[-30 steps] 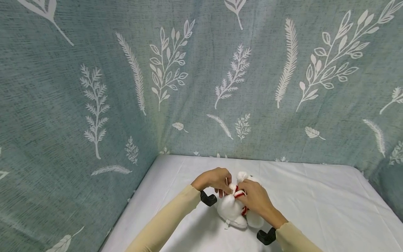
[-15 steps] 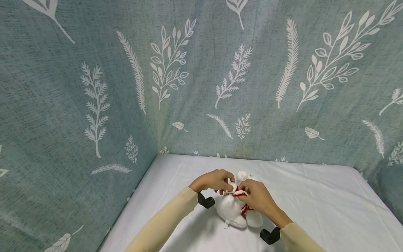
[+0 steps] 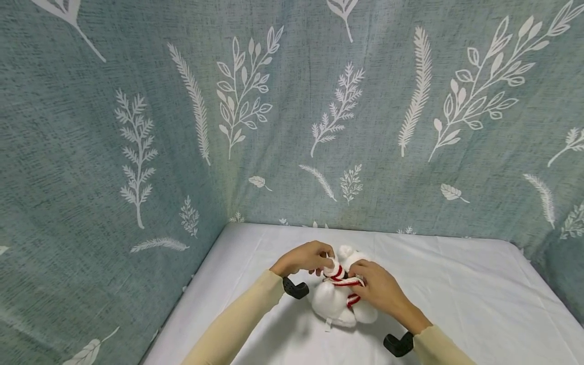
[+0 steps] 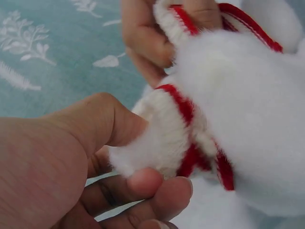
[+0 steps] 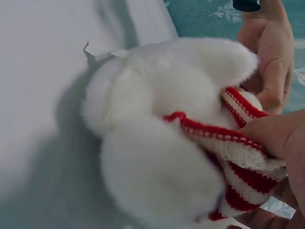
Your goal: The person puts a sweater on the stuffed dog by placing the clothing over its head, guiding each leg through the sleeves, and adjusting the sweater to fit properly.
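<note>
White plush toy (image 3: 326,300) rests in from the worktop's (image 3: 456,289) far edge, left hand (image 3: 304,257) pinching its paw (image 4: 136,155), right hand (image 3: 379,287) gripping its red-striped knit top (image 5: 250,183).

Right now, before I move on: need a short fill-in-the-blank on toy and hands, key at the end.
1. The plush toy is handled by the right hand and the ____ hand.
2. The knitted garment on it is striped whitish and ____.
3. Its small tag shows in the head view and the ____ wrist view.

Missing words: left; red; right.
</note>
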`<state>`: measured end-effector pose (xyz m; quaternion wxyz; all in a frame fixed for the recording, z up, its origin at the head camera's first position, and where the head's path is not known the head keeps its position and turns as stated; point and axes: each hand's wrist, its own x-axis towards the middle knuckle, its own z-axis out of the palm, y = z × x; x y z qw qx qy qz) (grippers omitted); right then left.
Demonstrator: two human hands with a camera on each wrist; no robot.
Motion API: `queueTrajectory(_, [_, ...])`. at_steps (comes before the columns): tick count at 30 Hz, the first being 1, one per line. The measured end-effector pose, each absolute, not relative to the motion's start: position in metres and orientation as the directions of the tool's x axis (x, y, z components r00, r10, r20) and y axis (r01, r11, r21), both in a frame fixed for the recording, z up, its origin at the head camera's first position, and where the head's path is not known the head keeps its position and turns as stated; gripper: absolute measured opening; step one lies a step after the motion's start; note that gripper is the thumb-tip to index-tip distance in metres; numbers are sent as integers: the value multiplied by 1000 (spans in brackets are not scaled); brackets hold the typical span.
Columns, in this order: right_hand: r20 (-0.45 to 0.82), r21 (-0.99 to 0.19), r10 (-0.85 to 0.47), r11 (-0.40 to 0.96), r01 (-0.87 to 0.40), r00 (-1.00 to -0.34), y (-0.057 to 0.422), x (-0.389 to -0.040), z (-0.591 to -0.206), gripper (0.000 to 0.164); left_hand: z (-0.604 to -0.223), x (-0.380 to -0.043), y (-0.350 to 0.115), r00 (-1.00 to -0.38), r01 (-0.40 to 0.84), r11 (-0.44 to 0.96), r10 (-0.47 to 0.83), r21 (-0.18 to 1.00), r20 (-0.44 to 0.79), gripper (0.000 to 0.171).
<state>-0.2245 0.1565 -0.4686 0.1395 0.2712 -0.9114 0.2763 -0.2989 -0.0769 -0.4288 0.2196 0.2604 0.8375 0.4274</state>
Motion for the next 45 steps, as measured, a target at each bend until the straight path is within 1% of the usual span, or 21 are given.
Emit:
queueTrajectory(4, [377, -435, -394, 723, -536, -838, 159, -225, -469, 21, -432, -302, -81, -788, 215, 495, 597, 842, -150, 8])
queueTrajectory(8, [344, -459, -396, 720, -520, -852, 159, -226, -470, 18, -431, -303, -84, -793, 221, 538, 585, 813, -171, 2])
queueTrajectory(11, [323, -497, -382, 710, -499, -866, 157, -226, -470, 15, -428, -303, -85, -801, 245, 591, 570, 769, -183, 12])
queueTrajectory(15, [332, -543, -308, 711, -448, -892, 148, -226, -469, 25, -426, -300, -83, -805, 274, 636, 562, 722, -190, 17])
queueTrajectory(17, [355, -536, -282, 719, -441, -891, 142, -226, -469, 28, -426, -297, -81, -799, 288, 644, 569, 709, -192, 18])
queueTrajectory(21, [402, -503, -266, 735, -454, -876, 131, -227, -469, 30, -427, -293, -78, -791, 312, 660, 579, 683, -198, 30])
queueTrajectory(25, [414, -518, -253, 724, -455, -874, 126, -227, -471, 28, -426, -291, -75, -794, 314, 661, 576, 682, -192, 34])
queueTrajectory(28, [421, -522, -255, 716, -463, -870, 125, -228, -473, 27, -426, -292, -75, -797, 297, 650, 572, 700, -193, 32])
queueTrajectory(32, [450, -493, -269, 720, -488, -851, 128, -228, -471, 26, -425, -293, -78, -816, 256, 628, 548, 735, -183, 28])
queueTrajectory(34, [452, -484, -272, 725, -490, -849, 131, -227, -469, 26, -426, -294, -80, -829, 230, 616, 530, 753, -181, 23])
queueTrajectory(36, [444, -478, -273, 733, -484, -853, 134, -226, -467, 26, -427, -295, -83, -840, 192, 601, 510, 776, -187, 11])
queueTrajectory(37, [436, -473, -277, 739, -480, -856, 136, -226, -466, 25, -428, -295, -84, -844, 172, 595, 500, 785, -195, 17])
queueTrajectory(39, [423, -461, -285, 749, -475, -860, 138, -225, -466, 26, -430, -295, -87, -849, 132, 585, 484, 800, -214, 41])
queueTrajectory(41, [422, -449, -288, 757, -474, -860, 140, -226, -465, 26, -432, -296, -89, -852, 99, 569, 473, 816, -226, 62])
queueTrajectory(42, [423, -447, -288, 759, -474, -859, 140, -226, -465, 26, -433, -296, -90, -852, 89, 563, 470, 822, -229, 67])
queueTrajectory(45, [432, -443, -283, 761, -475, -856, 141, -227, -464, 27, -437, -299, -94, -850, 71, 549, 470, 833, -238, 71])
